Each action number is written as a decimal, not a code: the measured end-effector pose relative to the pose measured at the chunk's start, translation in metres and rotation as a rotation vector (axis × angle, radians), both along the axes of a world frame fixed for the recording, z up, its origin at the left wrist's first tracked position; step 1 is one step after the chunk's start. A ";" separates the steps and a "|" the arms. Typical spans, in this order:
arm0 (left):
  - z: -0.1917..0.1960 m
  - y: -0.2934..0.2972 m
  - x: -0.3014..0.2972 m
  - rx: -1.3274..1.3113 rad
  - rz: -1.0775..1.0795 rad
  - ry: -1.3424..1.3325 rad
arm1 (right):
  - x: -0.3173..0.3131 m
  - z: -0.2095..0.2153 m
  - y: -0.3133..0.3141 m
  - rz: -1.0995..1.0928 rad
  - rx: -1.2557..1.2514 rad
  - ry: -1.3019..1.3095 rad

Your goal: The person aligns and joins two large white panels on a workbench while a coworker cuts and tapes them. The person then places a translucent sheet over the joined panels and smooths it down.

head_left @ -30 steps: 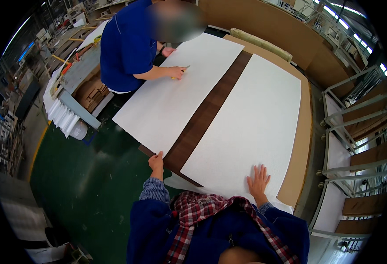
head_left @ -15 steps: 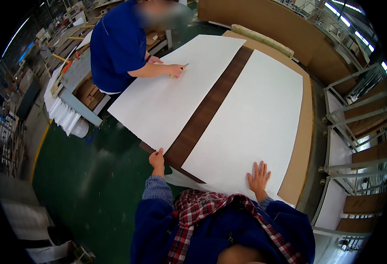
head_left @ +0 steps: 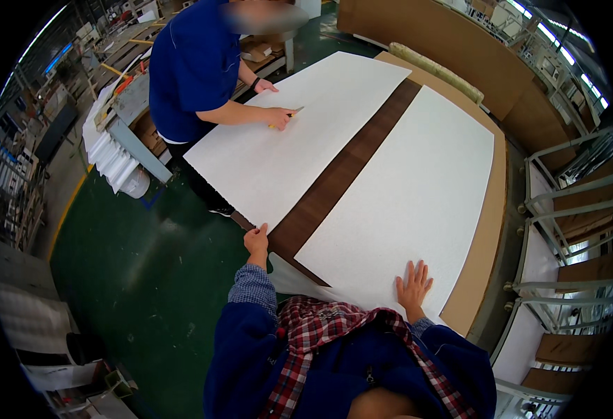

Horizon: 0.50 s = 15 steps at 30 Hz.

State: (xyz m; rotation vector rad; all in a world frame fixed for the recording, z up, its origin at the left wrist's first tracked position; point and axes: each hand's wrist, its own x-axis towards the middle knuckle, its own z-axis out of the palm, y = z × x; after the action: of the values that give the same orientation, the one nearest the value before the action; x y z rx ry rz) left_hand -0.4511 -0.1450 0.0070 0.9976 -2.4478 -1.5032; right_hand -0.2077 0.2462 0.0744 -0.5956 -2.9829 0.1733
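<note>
Pinched between the fingers of my left hand [head_left: 256,242] is the near corner of the left white sheet [head_left: 306,126]. My right hand [head_left: 413,286] lies flat, fingers spread, on the near part of the right white sheet [head_left: 404,188]. A strip of dark brown wood-look board [head_left: 348,166] shows between the two sheets. Across at the far left, a co-worker in a blue shirt [head_left: 193,70] leans over the left sheet. One of the co-worker's hands holds a small yellow-handled knife [head_left: 291,116]; the other rests near the sheet's edge.
Brown board [head_left: 475,293] juts out beneath the sheets on the right. A pale roll [head_left: 435,72] lies along the far edge. Metal racks [head_left: 564,286] stand at the right, and a grey workbench [head_left: 135,143] with a white bucket [head_left: 135,183] is at the left.
The left sheet's near corner and my left hand have shifted slightly up and right in view. The co-worker's free hand has moved away from the knife hand. My right hand stays flat.
</note>
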 end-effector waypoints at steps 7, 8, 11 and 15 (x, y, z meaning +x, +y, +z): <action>0.007 0.000 -0.003 0.022 -0.018 -0.027 | 0.002 -0.003 0.002 0.001 0.007 0.007; 0.010 0.001 -0.002 0.040 -0.021 -0.026 | 0.002 -0.003 0.002 0.002 0.007 0.009; 0.004 -0.002 -0.002 0.001 -0.016 -0.020 | 0.001 -0.004 0.001 0.001 -0.001 0.012; 0.003 -0.001 -0.003 0.019 0.002 -0.040 | 0.001 -0.007 0.001 0.005 0.018 0.023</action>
State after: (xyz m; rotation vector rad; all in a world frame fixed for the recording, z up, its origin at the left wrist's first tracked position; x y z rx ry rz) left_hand -0.4539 -0.1462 0.0102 1.0430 -2.4630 -1.5234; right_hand -0.2065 0.2472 0.0674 -0.5805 -2.9604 0.1530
